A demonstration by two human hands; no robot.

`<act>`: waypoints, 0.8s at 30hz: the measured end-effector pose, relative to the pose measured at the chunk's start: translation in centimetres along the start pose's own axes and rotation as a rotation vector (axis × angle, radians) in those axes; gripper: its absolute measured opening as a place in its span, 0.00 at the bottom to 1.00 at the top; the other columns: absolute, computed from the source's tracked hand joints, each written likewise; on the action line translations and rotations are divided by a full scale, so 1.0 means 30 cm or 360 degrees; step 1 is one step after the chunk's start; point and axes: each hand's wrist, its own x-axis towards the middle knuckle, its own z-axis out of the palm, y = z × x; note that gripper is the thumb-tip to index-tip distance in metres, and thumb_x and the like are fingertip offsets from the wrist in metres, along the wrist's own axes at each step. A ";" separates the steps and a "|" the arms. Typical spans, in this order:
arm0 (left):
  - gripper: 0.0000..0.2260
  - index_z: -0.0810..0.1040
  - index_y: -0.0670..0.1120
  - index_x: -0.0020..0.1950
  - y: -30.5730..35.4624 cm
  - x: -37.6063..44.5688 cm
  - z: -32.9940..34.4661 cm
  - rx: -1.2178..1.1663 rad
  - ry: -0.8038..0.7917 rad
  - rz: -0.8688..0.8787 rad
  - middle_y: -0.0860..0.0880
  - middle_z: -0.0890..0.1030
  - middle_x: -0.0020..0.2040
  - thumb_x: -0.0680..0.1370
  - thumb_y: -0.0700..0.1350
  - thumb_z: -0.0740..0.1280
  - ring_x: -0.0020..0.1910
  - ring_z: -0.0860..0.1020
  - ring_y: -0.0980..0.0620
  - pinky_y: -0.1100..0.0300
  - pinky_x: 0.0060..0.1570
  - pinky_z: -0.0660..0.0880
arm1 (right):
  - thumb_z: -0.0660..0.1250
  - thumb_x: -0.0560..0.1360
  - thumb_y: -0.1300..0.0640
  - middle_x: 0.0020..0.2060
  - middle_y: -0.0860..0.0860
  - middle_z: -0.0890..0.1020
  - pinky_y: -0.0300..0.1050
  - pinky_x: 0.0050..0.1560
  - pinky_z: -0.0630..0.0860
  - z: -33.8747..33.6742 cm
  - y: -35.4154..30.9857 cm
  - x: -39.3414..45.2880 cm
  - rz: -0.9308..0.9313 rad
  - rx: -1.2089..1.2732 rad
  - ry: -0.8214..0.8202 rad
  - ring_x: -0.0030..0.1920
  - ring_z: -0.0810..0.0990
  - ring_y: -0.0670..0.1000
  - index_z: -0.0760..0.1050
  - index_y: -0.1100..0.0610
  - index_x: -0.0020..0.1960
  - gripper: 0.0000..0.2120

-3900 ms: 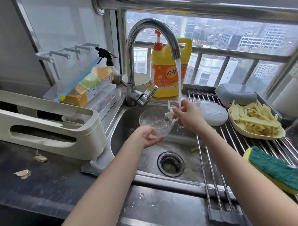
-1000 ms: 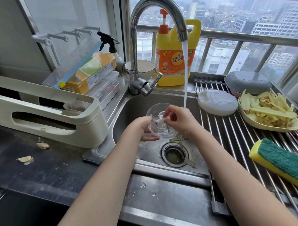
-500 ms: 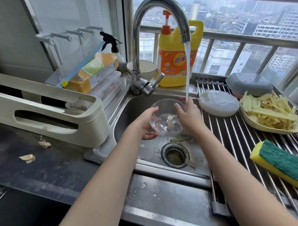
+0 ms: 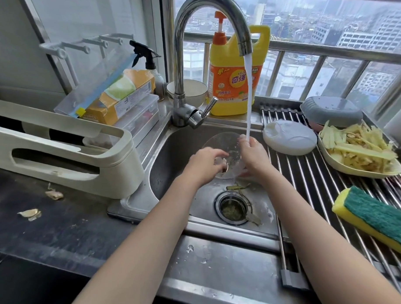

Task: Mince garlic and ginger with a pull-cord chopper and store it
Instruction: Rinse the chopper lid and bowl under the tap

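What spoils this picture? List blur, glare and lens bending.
Head view: wide-angle lens bows the window rail and counter edges; bright window daylight, soft shadows; the clear bowl is hard to read under both hands; the water stream is washed out white.

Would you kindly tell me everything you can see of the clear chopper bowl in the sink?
The bowl is round, of clear, glassy-looking plastic, wet with droplets. It is held above the sink basin, tilted so its open mouth faces the camera. The left hand reaches into it with curled fingers; whether it grips the bowl or something inside is unclear. The right hand holds its right side. The water stream lands on the right hand at the rim. Details inside are hidden by the hands.
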 end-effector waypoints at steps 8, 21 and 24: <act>0.06 0.82 0.44 0.51 0.003 0.009 -0.021 -0.0532 0.0373 -0.0161 0.45 0.82 0.45 0.75 0.39 0.70 0.42 0.82 0.50 0.58 0.43 0.79 | 0.64 0.76 0.42 0.60 0.51 0.79 0.35 0.54 0.67 -0.010 -0.026 -0.035 -0.0430 -0.0177 0.0182 0.61 0.76 0.48 0.72 0.54 0.68 0.26; 0.05 0.77 0.45 0.51 0.036 0.010 -0.082 -0.2308 0.0292 -0.0577 0.47 0.82 0.42 0.79 0.36 0.64 0.39 0.80 0.53 0.62 0.36 0.75 | 0.53 0.79 0.41 0.44 0.57 0.79 0.44 0.42 0.65 -0.077 -0.048 -0.024 -0.0309 -0.0025 0.0725 0.46 0.78 0.55 0.67 0.53 0.55 0.16; 0.04 0.78 0.44 0.53 0.012 0.013 -0.094 -0.2451 0.0342 -0.0698 0.50 0.82 0.40 0.79 0.40 0.65 0.35 0.80 0.56 0.64 0.33 0.73 | 0.55 0.79 0.41 0.39 0.55 0.80 0.45 0.40 0.66 -0.088 -0.055 -0.026 -0.0358 -0.0127 0.0589 0.43 0.79 0.55 0.70 0.51 0.48 0.14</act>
